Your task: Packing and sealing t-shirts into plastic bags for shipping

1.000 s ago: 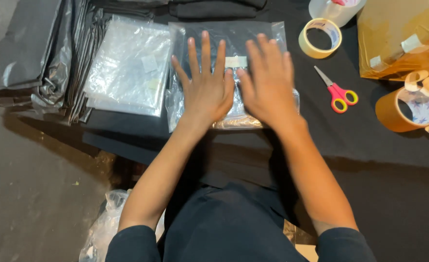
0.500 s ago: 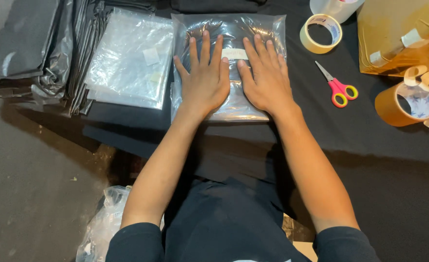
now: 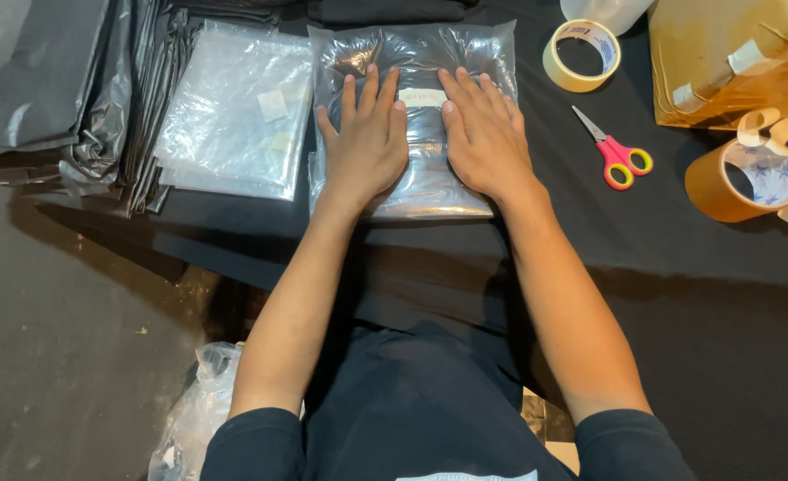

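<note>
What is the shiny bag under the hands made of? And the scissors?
The bag looks like thin clear plastic: glossy, crinkled, with dark contents showing through. The scissors seem to have grey metal blades and smooth pink and yellow handles, probably plastic.

A clear plastic bag (image 3: 416,107) holding dark fabric lies at the desk's middle, a small white label (image 3: 422,97) on top. Left of it sits a stack of empty clear bags (image 3: 233,111); further left, black bags (image 3: 37,80). Brown envelopes (image 3: 723,53) lie top right.
</note>
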